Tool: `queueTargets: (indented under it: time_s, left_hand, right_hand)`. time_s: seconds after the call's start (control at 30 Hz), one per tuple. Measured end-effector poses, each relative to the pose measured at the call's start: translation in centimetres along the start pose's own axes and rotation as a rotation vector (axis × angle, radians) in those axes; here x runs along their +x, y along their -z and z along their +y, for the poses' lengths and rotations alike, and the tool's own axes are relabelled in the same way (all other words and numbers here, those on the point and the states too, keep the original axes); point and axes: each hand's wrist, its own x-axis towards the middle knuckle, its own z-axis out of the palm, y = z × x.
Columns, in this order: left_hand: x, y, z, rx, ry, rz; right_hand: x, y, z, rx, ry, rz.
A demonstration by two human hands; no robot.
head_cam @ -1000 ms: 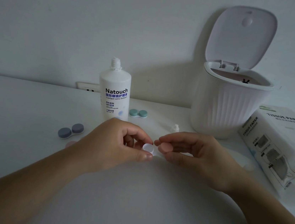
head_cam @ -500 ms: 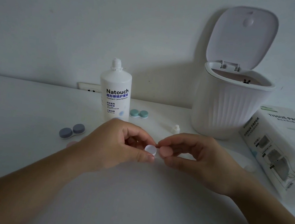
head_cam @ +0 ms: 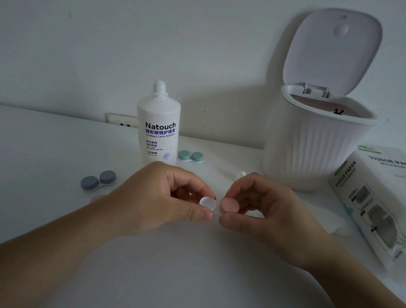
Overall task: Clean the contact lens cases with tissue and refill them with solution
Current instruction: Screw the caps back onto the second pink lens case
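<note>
Both hands meet over the middle of the white desk [head_cam: 41, 172], working one small contact lens case. The left hand [head_cam: 163, 200] pinches the case body between thumb and forefinger, and its open clear well [head_cam: 207, 203] faces the camera. The right hand [head_cam: 263, 212] holds a pink screw cap [head_cam: 229, 205] in a narrow fingertip grip, just beside the well; whether cap and case touch cannot be told. A second pink piece [head_cam: 98, 198] peeks out behind the left wrist, probably the other cap.

The case looks like thin, stiff plastic: very light, smooth, and likely slippery once wet with solution. It is best held by the outer edge of the body, as it is now, with the fingertips kept off the inside of the well. The cap is best turned by its rim with a light pinch, since a hard squeeze could flick so small a piece away.

Behind the hands stands the Natouch solution bottle [head_cam: 157, 133], upright with its cap off; a small white cap [head_cam: 241, 174] lies on the desk near it. A teal lens case [head_cam: 190, 156] lies just beside the bottle and a grey-blue lens case [head_cam: 98, 180] sits to the left, both closed. A white ribbed bin [head_cam: 309, 151] stands with its lid raised, a tissue paper box [head_cam: 380, 201] lies at the right, and a flat tissue sheet [head_cam: 327, 217] is spread beside the right hand.
</note>
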Motion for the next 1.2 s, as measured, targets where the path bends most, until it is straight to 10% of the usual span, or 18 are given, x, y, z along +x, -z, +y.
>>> queueTargets:
  time_s: [1.2]
  left_hand:
    - [0.08, 0.11, -0.34, 0.049, -0.025, 0.066]
  right_hand:
    - [-0.56, 0.45, -0.55, -0.134, 0.027, -0.017]
